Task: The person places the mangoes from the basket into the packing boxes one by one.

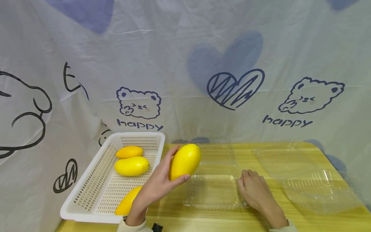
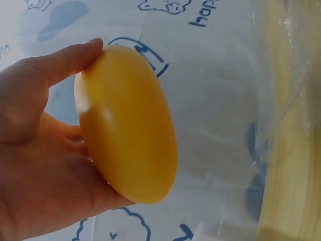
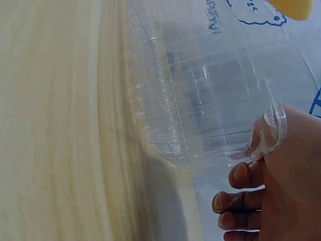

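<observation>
My left hand (image 1: 157,183) grips a smooth yellow mango (image 1: 185,161), its thumb on one side and fingers on the other. In the left wrist view the mango (image 2: 128,125) stands tilted between thumb and fingers, above the table. On the wooden table sits a clear plastic clamshell container (image 1: 213,193), its lid folded back toward the curtain. My right hand (image 1: 258,191) is at the container's right side. The right wrist view has its thumb seen through the plastic, pinching the rim at a corner, the other fingers (image 3: 241,201) curled outside.
A white perforated basket (image 1: 90,161) at the left holds three mangoes, one of them (image 1: 131,166) near its middle. Another clear container (image 1: 316,190) lies open on the right of the table (image 1: 171,216). A printed curtain (image 1: 179,64) hangs behind.
</observation>
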`<action>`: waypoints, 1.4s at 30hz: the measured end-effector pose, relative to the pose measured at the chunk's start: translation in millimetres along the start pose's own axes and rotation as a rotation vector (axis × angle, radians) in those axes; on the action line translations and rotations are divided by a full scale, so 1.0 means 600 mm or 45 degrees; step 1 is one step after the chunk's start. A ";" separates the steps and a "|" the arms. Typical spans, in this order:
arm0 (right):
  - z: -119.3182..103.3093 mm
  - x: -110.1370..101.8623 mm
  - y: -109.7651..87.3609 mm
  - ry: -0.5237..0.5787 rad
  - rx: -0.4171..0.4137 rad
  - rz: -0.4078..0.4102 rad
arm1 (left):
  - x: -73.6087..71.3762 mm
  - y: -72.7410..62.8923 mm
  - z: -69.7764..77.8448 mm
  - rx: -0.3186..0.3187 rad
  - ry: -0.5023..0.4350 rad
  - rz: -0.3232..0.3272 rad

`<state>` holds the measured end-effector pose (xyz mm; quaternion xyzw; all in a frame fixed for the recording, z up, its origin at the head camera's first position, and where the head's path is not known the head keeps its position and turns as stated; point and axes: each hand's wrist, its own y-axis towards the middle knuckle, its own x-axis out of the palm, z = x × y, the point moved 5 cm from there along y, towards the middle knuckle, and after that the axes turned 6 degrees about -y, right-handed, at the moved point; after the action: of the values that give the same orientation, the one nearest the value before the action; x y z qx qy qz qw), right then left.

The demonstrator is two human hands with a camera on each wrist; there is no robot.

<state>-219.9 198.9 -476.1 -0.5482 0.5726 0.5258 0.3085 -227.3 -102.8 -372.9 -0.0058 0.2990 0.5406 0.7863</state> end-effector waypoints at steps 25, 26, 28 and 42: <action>0.001 0.002 -0.003 0.005 0.012 -0.032 | 0.107 0.016 -0.040 -0.015 -0.042 -0.158; 0.001 0.001 -0.003 0.002 0.013 -0.030 | 0.111 0.016 -0.042 -0.016 -0.046 -0.172; 0.001 0.001 -0.003 0.002 0.011 -0.023 | 0.118 0.016 -0.045 -0.016 -0.057 -0.198; 0.000 0.000 -0.001 0.002 0.003 0.004 | 0.160 0.011 -0.068 -0.017 0.064 -0.327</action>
<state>-219.6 199.2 -476.1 -0.5473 0.5743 0.5251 0.3080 -229.1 -32.1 -450.2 -0.0628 0.3117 0.4371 0.8413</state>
